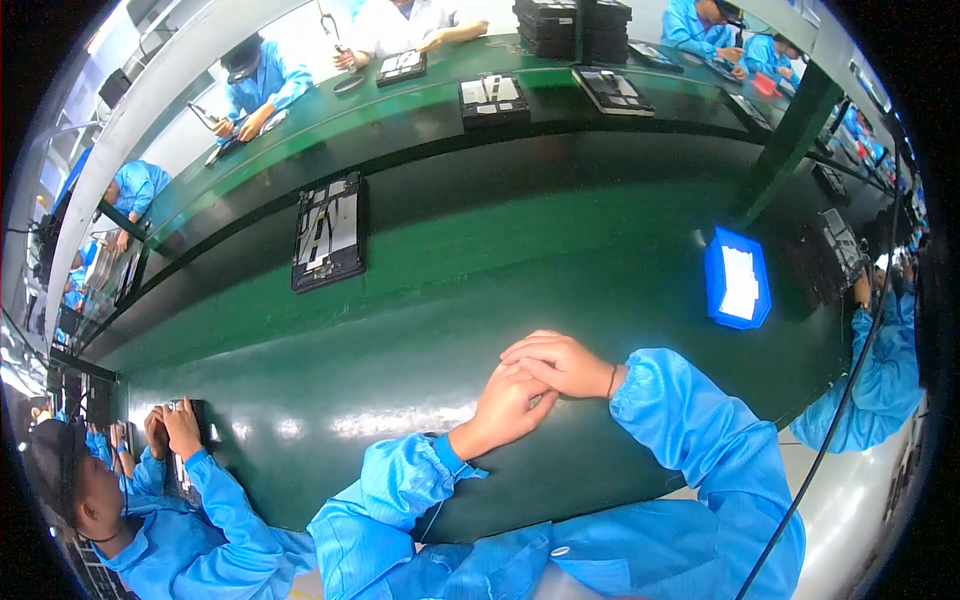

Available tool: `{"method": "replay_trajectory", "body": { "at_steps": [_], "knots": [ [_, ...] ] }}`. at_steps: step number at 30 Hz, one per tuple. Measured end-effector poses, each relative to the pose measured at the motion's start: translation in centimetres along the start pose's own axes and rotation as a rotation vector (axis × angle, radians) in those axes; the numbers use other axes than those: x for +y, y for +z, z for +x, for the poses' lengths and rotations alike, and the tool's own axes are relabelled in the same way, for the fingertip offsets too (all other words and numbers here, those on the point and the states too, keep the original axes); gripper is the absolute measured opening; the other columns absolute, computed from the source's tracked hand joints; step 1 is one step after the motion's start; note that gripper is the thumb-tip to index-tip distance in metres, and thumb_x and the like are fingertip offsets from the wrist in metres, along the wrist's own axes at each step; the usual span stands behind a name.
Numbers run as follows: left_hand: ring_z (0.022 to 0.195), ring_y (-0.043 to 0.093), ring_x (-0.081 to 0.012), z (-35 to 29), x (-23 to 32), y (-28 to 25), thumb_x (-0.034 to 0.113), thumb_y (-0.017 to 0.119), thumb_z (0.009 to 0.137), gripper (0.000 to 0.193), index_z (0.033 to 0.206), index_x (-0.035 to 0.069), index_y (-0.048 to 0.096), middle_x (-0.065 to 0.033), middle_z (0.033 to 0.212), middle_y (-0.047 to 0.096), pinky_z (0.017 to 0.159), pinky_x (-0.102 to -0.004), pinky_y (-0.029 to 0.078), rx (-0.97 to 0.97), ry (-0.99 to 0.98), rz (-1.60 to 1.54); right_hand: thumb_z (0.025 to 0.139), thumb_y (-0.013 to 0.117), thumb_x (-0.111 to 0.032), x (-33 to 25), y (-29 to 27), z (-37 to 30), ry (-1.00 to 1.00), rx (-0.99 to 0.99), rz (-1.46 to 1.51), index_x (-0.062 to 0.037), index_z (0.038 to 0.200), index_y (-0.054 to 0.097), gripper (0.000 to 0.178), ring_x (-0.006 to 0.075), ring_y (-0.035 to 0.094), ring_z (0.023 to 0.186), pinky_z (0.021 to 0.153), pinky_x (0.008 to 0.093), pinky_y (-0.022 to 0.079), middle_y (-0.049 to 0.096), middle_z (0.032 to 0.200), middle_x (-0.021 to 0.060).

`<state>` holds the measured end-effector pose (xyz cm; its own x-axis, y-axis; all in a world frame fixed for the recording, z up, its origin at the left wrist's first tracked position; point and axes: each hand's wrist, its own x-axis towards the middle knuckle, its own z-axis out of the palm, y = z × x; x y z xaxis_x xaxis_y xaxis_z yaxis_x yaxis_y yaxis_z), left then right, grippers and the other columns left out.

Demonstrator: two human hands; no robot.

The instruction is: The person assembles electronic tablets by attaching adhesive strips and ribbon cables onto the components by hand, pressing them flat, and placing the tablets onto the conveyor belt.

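Note:
Both of my hands rest together above the green tabletop (pixel 340 415), near the middle of the bench. My right hand (pixel 568 366) lies across the fingers of my left hand (pixel 508 405), its own fingers pressed together. The left fingers are curled and partly hidden beneath it. Neither hand shows any object in it. A dark band circles my right wrist. The nearest loose item is a blue plastic bin (pixel 716 290) holding white pieces (pixel 740 282), to the right of my hands. Farther off at the left lies an opened tablet-like device (pixel 330 232) with its inner parts exposed.
A raised green shelf (pixel 415 125) runs along the back, carrying more opened devices (pixel 494 98) and stacked black trays (pixel 545 28). A green post (pixel 795 140) stands at right. Co-workers in blue sit at left (pixel 215 525), right (pixel 880 370) and opposite. A dark cable (pixel 838 420) hangs at right.

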<state>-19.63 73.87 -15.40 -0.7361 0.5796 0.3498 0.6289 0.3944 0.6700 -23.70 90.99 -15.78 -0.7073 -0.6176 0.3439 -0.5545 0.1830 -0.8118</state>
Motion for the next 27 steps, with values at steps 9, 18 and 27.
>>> {"method": "replay_trajectory", "body": {
  "at_steps": [9,18,27],
  "knots": [
    [0.096,0.062,-0.0324,0.5,-0.3,0.6,0.013,0.070,0.080,0.015,0.092,0.006,0.074,-0.0143,0.094,0.068,0.084,-0.0424,0.046,0.033,0.022,-0.018,0.094,0.052,-0.010,0.4,-0.5,-0.1,-0.011,-0.006,0.005,-0.0005,0.108,0.068,0.023,0.0287,0.063,0.107,0.095,0.0401,0.046,0.069,0.114,0.0131],
    [0.096,0.062,-0.0320,0.9,-0.2,0.9,0.012,0.071,0.078,0.015,0.091,0.006,0.074,-0.0142,0.093,0.068,0.085,-0.0419,0.046,0.044,0.027,-0.020,0.094,0.052,-0.011,0.5,-1.0,-0.2,0.001,-0.009,0.006,-0.0006,0.108,0.068,0.024,0.0294,0.062,0.107,0.096,0.0402,0.046,0.069,0.113,0.0136],
    [0.096,0.062,-0.0322,1.4,-0.2,1.3,0.012,0.071,0.078,0.014,0.090,0.006,0.073,-0.0142,0.092,0.068,0.086,-0.0421,0.046,0.042,0.027,-0.006,0.094,0.051,-0.011,1.0,-1.3,-0.5,0.005,-0.009,0.020,-0.0008,0.108,0.068,0.024,0.0303,0.062,0.107,0.096,0.0408,0.046,0.069,0.113,0.0142]
  ]
}}
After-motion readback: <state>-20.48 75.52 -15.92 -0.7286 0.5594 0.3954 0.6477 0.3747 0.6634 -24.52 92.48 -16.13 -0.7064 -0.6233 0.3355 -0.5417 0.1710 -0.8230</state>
